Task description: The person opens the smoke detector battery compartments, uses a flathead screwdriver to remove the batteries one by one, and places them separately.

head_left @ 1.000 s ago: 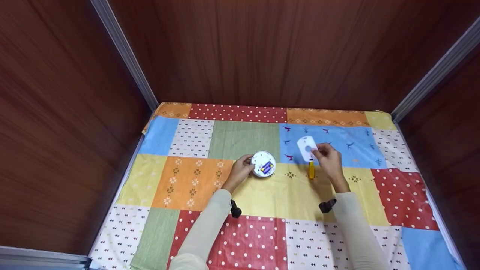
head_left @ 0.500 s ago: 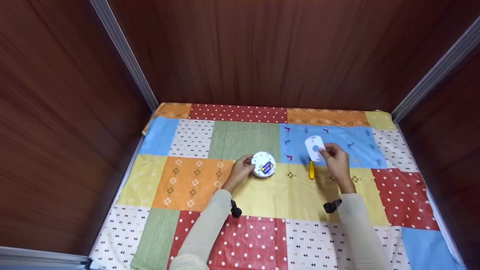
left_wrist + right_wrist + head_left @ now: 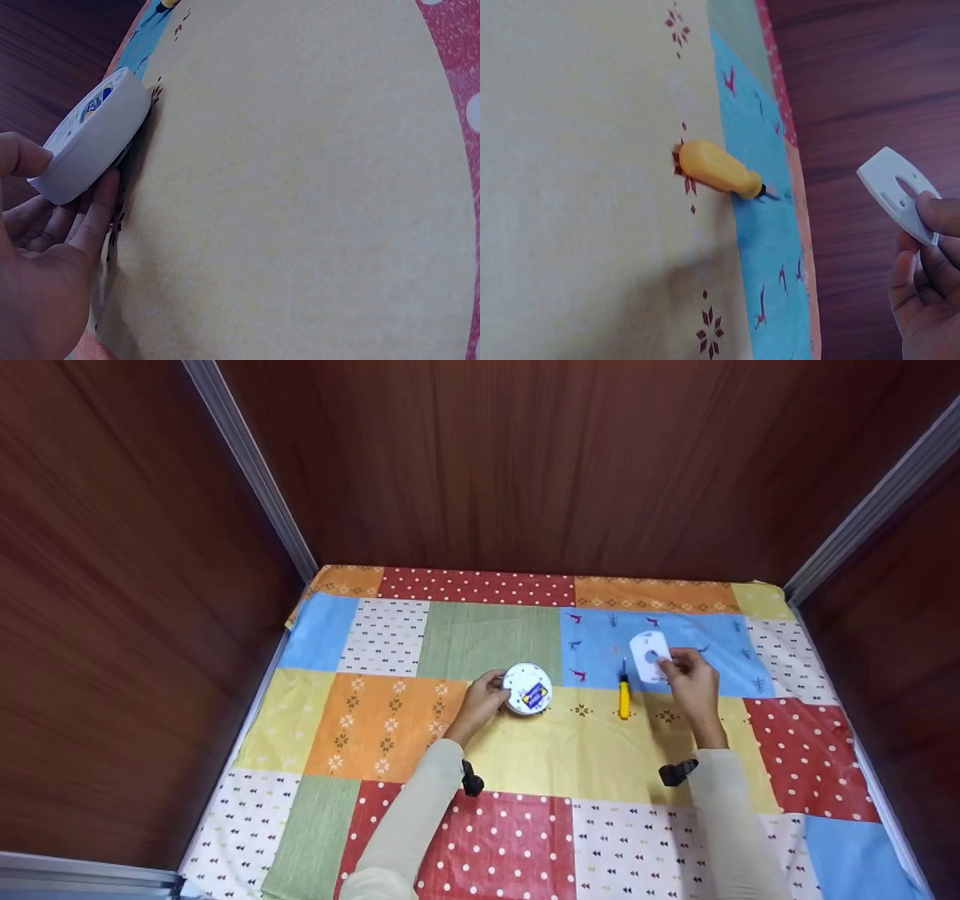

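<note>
The left sleeve (image 3: pixel 412 802) is long, plain and pale beige; right of it, the right sleeve (image 3: pixel 731 817) matches. A small black left wrist camera (image 3: pixel 472 781) sits beside the left sleeve's cuff (image 3: pixel 450 748), the black right wrist camera (image 3: pixel 678 772) well right of it.

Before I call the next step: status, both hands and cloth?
Left hand grips thick white disc. Right hand pinches white plate. Yellow screwdriver on cloth between them.
</note>
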{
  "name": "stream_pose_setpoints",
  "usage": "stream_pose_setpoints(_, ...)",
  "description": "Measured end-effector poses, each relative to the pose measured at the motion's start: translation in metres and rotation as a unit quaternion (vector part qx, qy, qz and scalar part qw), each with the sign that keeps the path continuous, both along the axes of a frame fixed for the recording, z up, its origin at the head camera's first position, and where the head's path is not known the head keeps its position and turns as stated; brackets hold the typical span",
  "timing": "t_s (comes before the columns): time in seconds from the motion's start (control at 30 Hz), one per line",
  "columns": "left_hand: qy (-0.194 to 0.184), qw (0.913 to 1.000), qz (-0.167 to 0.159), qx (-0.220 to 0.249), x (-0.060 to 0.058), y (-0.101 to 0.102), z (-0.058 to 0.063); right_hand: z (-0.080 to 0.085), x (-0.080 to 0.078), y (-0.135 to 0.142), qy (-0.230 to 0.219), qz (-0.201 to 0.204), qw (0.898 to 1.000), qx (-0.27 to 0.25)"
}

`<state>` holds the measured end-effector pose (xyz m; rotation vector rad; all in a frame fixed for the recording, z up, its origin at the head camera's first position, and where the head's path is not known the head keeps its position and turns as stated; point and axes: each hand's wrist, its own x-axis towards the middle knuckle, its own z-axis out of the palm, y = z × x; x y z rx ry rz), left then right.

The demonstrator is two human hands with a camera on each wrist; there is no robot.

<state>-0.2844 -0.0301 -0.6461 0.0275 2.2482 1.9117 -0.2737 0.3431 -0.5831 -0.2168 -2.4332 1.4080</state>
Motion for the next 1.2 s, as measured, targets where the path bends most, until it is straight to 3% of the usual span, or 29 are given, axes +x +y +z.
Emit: stream_pose_setpoints(1.2,0.004,0.9999,0.002,-0.015,-0.002,0.000,0.000,-0.010,0.005,0.039,-0.024,-0.064,0.998,-0.003)
